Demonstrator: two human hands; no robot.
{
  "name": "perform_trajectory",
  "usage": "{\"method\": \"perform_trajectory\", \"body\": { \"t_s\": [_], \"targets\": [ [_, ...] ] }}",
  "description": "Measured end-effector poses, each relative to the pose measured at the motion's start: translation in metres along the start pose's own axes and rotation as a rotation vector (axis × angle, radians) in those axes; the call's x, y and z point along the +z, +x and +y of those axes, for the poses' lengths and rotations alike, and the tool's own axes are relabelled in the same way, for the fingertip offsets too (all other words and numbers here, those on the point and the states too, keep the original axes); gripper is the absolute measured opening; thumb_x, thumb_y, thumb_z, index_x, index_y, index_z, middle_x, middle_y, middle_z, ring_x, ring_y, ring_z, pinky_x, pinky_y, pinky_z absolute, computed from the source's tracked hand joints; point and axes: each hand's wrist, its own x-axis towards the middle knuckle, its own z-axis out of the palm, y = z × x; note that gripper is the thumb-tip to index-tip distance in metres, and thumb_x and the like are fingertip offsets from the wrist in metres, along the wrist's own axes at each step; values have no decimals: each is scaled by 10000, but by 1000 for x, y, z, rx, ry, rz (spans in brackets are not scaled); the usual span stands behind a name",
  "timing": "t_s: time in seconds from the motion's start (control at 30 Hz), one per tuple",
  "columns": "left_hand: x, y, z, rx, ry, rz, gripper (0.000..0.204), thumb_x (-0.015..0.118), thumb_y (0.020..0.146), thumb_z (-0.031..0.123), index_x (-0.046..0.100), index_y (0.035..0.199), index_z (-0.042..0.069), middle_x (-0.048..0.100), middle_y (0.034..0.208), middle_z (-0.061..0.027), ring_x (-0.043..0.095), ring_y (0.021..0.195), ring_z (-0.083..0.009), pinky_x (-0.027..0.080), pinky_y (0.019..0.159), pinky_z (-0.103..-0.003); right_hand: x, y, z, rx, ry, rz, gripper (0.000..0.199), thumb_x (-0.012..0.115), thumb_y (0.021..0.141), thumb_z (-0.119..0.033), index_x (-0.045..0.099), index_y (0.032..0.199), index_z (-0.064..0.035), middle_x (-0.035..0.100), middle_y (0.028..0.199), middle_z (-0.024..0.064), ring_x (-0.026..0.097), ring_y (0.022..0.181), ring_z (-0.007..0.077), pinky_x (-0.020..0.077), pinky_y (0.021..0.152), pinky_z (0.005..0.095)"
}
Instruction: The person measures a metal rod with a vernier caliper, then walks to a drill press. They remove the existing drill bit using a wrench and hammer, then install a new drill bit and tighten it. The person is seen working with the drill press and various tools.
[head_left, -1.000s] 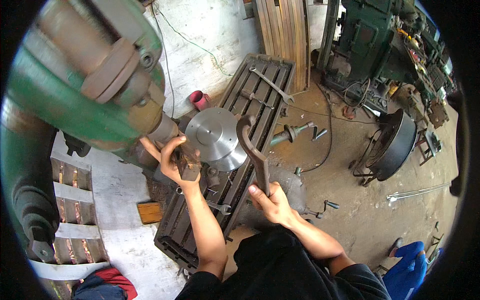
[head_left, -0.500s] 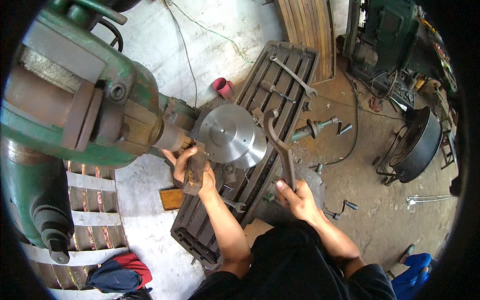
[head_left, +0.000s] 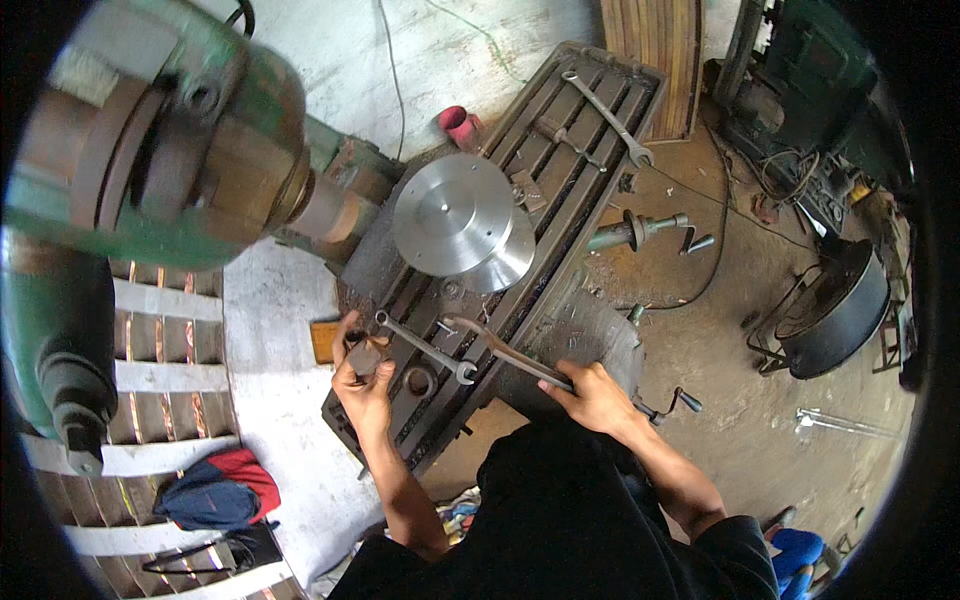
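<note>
My left hand (head_left: pixel 362 405) is closed around a rusty brown block (head_left: pixel 366 360) at the near left end of the slotted machine table (head_left: pixel 636 95). Part of what lies in its fingers is hidden. In my right hand (head_left: pixel 592 400) is the handle of a hook spanner (head_left: pixel 510 355), whose curved end reaches over the table's near edge. Between the hands lies a combination wrench (head_left: pixel 425 347), with a dark metal ring (head_left: pixel 415 382) beside it. Beyond them, a shiny round metal disc (head_left: pixel 450 215) sits on the table, off the tip of the machine spindle (head_left: pixel 328 205).
The green machine head (head_left: pixel 200 215) overhangs the left side. A second wrench (head_left: pixel 610 120) and a T-shaped tool (head_left: pixel 570 145) lie at the table's far end, near a red mug (head_left: pixel 458 125). Crank handles (head_left: pixel 685 400) jut out right. A black drum (head_left: pixel 838 305) stands on the floor.
My left hand has come down from the spindle tip toward me with the block. My right hand has lowered the hook spanner from upright to nearly flat. The whole view has shifted.
</note>
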Motion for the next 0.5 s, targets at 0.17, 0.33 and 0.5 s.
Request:
{"method": "perform_trajectory", "body": {
  "t_s": [0.17, 0.33, 0.5],
  "targets": [
    [-41, -34, -40, -287, 218, 97, 285, 795, 787, 105, 699, 1014, -39, 560, 1280, -127, 525, 1178, -246, 399, 1006, -352, 40, 19, 12, 11, -116, 81, 269, 670, 898, -229, 603, 982, 17, 612, 684, 261, 632, 697, 455, 485, 614, 492],
    [-66, -62, -73, -440, 457, 178, 325, 746, 841, 185, 679, 1062, -43, 595, 1200, -174, 549, 1139, -302, 393, 998, -384, 65, 45, 4, -151, -224, 126, 338, 689, 815, -86, 601, 1122, 25, 602, 1094, 282, 605, 963, 470, 512, 841, 491],
    [-81, -74, -87, -478, 477, 119, 439, 663, 912, 299, 620, 1142, -72, 575, 1195, -243, 547, 1126, -373, 396, 999, -400, 80, 61, -13, -124, -277, 68, 370, 686, 795, -48, 610, 1148, 30, 578, 1140, 217, 605, 996, 449, 517, 862, 469]
  ]
}}
